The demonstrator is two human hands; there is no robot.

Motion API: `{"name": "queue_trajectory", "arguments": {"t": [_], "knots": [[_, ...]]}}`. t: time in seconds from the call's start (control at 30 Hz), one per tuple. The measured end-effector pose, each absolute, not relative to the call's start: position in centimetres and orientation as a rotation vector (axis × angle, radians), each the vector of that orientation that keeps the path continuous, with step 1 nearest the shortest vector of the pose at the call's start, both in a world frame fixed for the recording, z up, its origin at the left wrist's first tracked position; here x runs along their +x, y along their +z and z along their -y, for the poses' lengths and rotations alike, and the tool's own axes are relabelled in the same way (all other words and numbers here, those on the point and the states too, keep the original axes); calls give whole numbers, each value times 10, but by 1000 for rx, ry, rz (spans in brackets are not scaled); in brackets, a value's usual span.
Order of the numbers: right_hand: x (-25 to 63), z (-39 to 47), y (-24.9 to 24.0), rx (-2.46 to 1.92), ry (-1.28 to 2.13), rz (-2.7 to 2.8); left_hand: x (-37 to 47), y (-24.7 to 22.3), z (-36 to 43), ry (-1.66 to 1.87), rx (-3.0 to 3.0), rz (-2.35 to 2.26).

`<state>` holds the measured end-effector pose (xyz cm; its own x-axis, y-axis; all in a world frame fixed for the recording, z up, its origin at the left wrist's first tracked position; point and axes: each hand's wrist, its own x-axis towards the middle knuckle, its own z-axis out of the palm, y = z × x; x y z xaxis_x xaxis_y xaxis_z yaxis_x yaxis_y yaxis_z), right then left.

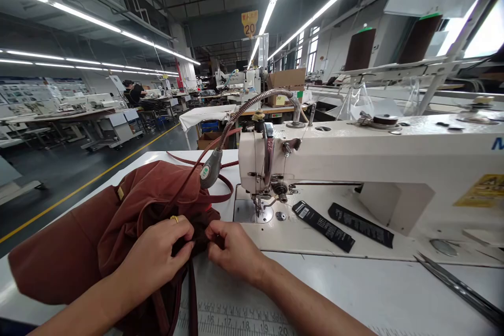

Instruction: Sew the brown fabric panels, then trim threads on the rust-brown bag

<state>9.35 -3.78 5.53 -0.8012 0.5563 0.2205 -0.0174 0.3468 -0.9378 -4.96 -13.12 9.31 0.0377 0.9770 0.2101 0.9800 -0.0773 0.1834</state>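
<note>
A reddish-brown fabric bag or garment [149, 189] with narrow straps is bunched on the white table, left of the sewing machine [354, 152]. My left hand [161, 247], with a yellow ring, pinches a dark inner part of the fabric. Close beside it, my right hand [232, 249] has thumb and forefinger pressed together on the same dark fabric's edge. Both hands are in front of the needle plate [248, 211], to its left. The fabric between the fingertips is too dark to make out in detail.
Two black printed labels [325, 226] lie on the machine bed. Metal tweezers [460, 286] rest at the right. A lamp on a bent neck [211, 168] hangs over the fabric. A printed ruler [244, 320] runs along the front edge. A person [134, 93] sits far left.
</note>
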Motion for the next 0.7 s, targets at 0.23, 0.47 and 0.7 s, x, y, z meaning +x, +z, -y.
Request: {"name": "queue_trajectory", "arguments": {"t": [0.23,0.47,0.7], "knots": [[95,48,57,-556,966,2206,-46,92,134,-477,-2223,2115],[88,52,63,-537,1019,2153,-55,91,144,-608,-2158,2083],[90,48,49,-737,1255,2244,-73,102,146,-1217,-1887,2502]]}}
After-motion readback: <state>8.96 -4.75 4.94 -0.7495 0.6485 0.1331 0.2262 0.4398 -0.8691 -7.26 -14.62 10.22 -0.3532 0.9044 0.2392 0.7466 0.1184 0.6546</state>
